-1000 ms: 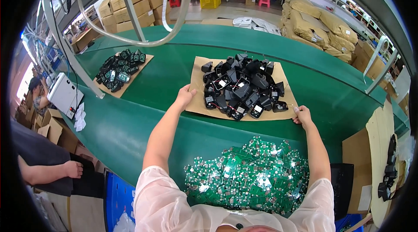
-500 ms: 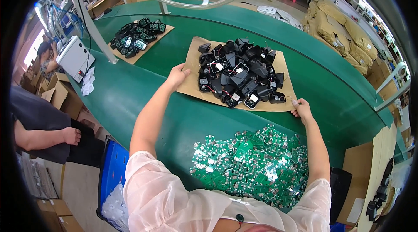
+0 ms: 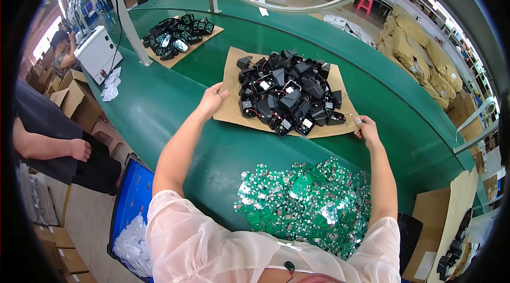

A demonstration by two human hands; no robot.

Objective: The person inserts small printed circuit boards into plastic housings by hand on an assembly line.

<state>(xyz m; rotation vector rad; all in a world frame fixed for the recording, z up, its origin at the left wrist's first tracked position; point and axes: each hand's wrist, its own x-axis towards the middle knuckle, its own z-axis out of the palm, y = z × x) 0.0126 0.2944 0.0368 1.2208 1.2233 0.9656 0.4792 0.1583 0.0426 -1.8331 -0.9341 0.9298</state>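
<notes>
A brown cardboard sheet (image 3: 227, 73) bears a heap of black plastic housings (image 3: 291, 99) with red wires and small pale parts. My left hand (image 3: 213, 100) is closed on the sheet's left edge, thumb on top. At the lower right corner, my right hand (image 3: 367, 130) pinches the cardboard between thumb and fingers. The sheet bows slightly between the two hands; whether its underside touches the green belt (image 3: 388, 118) is hidden. Nearer my body, between my forearms, a wide pile of green circuit boards (image 3: 305, 206) lies on the green table surface (image 3: 204, 176).
A smaller cardboard piece with dark assemblies (image 3: 178, 38) sits at the far left. Beside it stand a metal post (image 3: 125, 14) and a white box-shaped device (image 3: 98, 55). A blue bin (image 3: 133, 184) and another person's hand (image 3: 81, 149) are at left. A clear hose (image 3: 319, 7) arcs overhead.
The cardboard sheet with its heap has shifted slightly left, closer to the smaller far-left pile, with both my hands still on it. The whole view has turned a little.
</notes>
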